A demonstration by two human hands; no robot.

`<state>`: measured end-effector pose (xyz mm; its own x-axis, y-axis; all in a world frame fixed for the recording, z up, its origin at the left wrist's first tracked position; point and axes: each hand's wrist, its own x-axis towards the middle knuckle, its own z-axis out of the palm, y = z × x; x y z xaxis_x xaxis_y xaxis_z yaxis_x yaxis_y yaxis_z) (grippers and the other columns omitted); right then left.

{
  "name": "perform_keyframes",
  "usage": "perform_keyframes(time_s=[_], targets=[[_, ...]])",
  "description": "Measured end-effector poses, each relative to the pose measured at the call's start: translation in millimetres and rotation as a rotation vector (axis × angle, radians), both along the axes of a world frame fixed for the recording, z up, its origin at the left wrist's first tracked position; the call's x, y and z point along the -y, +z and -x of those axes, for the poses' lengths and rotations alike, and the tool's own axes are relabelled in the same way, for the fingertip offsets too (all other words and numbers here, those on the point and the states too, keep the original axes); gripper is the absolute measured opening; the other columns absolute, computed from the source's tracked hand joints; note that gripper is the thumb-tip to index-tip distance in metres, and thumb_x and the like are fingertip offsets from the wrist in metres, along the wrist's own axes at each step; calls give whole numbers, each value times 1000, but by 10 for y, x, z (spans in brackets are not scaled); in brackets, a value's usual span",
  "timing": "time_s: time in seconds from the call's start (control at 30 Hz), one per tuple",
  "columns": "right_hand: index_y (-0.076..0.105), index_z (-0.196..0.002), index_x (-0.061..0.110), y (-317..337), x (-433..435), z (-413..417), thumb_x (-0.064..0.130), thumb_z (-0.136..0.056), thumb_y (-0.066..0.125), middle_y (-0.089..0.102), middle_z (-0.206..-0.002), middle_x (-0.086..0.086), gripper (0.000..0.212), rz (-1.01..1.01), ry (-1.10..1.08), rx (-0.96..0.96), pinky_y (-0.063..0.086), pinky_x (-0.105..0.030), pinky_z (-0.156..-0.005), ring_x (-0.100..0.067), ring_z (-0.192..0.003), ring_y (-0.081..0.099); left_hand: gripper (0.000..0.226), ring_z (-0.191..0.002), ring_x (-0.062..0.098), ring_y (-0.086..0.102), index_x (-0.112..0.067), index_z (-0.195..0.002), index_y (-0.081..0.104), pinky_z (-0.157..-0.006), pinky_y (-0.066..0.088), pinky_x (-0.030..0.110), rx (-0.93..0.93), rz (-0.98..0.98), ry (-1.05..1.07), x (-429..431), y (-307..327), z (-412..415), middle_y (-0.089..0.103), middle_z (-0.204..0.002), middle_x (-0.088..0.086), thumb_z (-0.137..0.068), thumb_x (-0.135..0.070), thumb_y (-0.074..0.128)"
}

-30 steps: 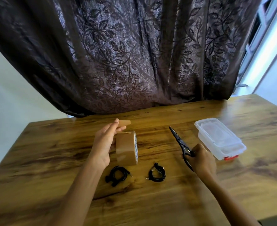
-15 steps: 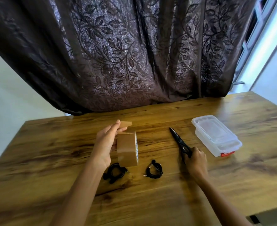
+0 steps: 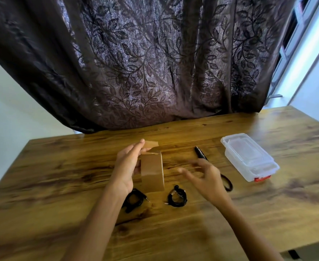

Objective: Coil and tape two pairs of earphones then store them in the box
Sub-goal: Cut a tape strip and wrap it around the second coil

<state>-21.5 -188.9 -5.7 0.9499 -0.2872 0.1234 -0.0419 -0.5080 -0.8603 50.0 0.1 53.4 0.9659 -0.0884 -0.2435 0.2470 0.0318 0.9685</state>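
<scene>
My left hand [image 3: 127,164] holds a roll of brown packing tape [image 3: 152,171] upright on the table, with a short cut piece of tape [image 3: 151,143] stuck to its fingertips. My right hand [image 3: 205,178] hovers blurred between the tape roll and the black scissors [image 3: 202,154], fingers spread and holding nothing. Two coiled black earphones lie near me: one [image 3: 135,199] partly under my left wrist, the other [image 3: 177,197] below my right fingers. The clear plastic box [image 3: 249,156] with a red latch sits shut at the right.
The wooden table [image 3: 61,178] ends at a dark leaf-patterned curtain [image 3: 145,63] behind. A window frame [image 3: 296,44] stands at the far right.
My right hand has let go of the scissors, which now lie on the table, and has moved left toward the tape roll. My left hand stays on the tape.
</scene>
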Motion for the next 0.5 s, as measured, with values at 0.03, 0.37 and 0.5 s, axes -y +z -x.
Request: perform_keyframes(time_s=[0.03, 0.37, 0.5], targets=[[55, -122, 26, 93, -99, 10, 67, -65, 65, 56, -125, 11, 71, -79, 116, -20, 48, -29, -93, -5, -113, 53, 33, -102, 21, 63, -25, -112, 62, -89, 49, 42, 2, -4, -1, 19, 4, 6, 71, -106, -3, -86, -45, 56], [33, -136, 37, 119, -384, -130, 48, -47, 81, 54, -123, 14, 101, -484, 357, -124, 50, -18, -80, -5, -113, 52, 30, -100, 21, 63, -23, -107, 64, -79, 50, 36, 9, -1, -15, 76, 22, 116, 71, -103, -1, -88, -43, 54], [42, -130, 24, 122, -334, -205, 26, -55, 88, 55, -114, 10, 89, -402, 281, -98, 49, -8, -67, 6, -97, 56, 28, -101, 20, 63, -20, -108, 63, -84, 52, 35, -56, -21, -65, 25, 33, 120, 68, -107, 1, -90, -38, 54]])
